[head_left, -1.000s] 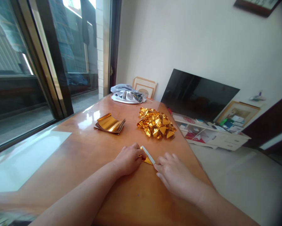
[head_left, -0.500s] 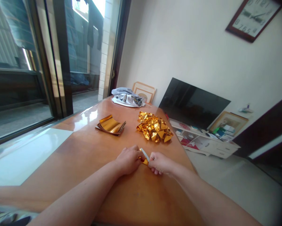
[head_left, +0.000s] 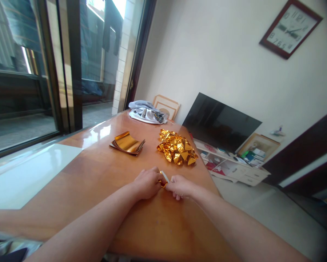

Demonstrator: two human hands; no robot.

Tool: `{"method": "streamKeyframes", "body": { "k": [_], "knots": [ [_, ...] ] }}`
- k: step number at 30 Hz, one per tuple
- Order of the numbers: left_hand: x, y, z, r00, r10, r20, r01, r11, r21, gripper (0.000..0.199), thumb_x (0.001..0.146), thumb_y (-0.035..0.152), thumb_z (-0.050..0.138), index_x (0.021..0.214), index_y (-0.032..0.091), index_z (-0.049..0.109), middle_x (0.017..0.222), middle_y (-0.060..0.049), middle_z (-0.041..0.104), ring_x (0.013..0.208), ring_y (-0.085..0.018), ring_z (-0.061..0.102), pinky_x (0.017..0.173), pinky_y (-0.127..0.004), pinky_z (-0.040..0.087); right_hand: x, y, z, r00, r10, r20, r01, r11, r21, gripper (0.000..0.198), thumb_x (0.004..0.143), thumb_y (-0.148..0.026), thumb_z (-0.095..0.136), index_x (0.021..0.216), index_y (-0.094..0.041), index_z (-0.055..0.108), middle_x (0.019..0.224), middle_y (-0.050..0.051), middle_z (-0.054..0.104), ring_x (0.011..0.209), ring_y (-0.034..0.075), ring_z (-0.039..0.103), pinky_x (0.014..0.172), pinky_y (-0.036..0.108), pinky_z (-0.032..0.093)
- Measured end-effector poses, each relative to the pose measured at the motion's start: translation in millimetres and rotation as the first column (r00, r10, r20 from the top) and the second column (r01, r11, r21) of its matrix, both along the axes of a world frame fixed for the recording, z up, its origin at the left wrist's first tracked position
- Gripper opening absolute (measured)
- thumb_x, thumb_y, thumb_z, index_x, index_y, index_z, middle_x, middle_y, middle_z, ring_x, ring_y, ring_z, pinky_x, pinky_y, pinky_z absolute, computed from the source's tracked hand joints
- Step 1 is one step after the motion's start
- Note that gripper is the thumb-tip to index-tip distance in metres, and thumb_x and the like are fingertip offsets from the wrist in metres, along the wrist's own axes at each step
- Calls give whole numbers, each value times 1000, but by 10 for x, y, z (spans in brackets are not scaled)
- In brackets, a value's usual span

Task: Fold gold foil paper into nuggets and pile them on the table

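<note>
While sunlight glares off the far left of the wooden table (head_left: pixel 67 189), a stack (head_left: pixel 129 142) of gold sheets, their edges curling up, lies beyond the hands to the left. Farther right, near the table's right edge, sits a pile (head_left: pixel 178 147) of folded gold pieces. A cloth (head_left: pixel 144 112) bundle rests at the far end, a frame (head_left: pixel 167 105) behind it. Off to the right are a dark TV (head_left: pixel 220 122), a white cabinet (head_left: pixel 245 174) and a wall clock (head_left: pixel 291 29).

Compared with one second ago, the right hand (head_left: pixel 179 186) has drawn in toward the left hand (head_left: pixel 148 183); its fingers, spread then, are now curled in. Less of the strip and foil shows, and the whole clock has come into view.

Between the hands, at the table's near part, lies the gold foil (head_left: pixel 163 185), mostly hidden. The left fingers grasp it from the left; the right hand clasps the near end of a pale strip (head_left: pixel 164 176), which slants away to the far left beside the left fingertips.
</note>
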State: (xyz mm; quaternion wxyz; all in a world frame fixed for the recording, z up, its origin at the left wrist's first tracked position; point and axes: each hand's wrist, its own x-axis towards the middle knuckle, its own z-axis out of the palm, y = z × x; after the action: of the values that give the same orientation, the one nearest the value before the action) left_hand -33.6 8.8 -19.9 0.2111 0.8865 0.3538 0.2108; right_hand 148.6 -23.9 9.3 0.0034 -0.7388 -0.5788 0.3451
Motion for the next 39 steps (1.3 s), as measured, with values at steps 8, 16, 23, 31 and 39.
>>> {"method": "streamKeyframes", "body": {
  "k": [8,16,23,31,39],
  "knots": [
    [3,18,-20,1000,-14,-5,14,1000,11,31,84,20,54,100,33,76,104,-5,64,94,-23,64,83,-33,46,14,12,-110,1000,-5,17,4,997,78,26,81,-33,62,60,-19,57,43,-1,54,39,13,53,40,21,36],
    [-29,34,-20,999,-32,-44,33,999,25,30,86,21,52,102,32,75,105,-5,63,93,-21,63,83,-31,46,36,-27,-77,995,-30,-93,40,993,113,30,81,-39,63,60,-19,57,41,-1,53,36,12,50,38,20,33],
    [-60,7,4,997,-72,-7,72,996,59,23,92,27,51,98,31,73,102,-3,64,92,-19,63,83,-29,46,169,-154,6,938,-65,-341,115,985,129,17,85,-32,54,75,-19,55,58,-1,63,43,9,55,38,17,30],
    [-21,-1,2,1000,17,22,-18,999,44,12,86,22,53,93,25,63,97,-2,65,83,-18,62,72,-26,42,336,-114,-90,914,-110,-391,236,927,290,8,82,-28,54,79,-20,54,61,-4,56,46,7,46,43,18,31],
    [-15,-8,13,1000,21,-23,-19,998,66,8,89,25,52,89,25,60,94,-1,63,82,-17,61,72,-26,41,368,-6,-208,938,-73,-339,206,904,374,10,80,-28,56,78,-19,58,65,-2,61,54,11,51,48,21,33]
  ]
}}
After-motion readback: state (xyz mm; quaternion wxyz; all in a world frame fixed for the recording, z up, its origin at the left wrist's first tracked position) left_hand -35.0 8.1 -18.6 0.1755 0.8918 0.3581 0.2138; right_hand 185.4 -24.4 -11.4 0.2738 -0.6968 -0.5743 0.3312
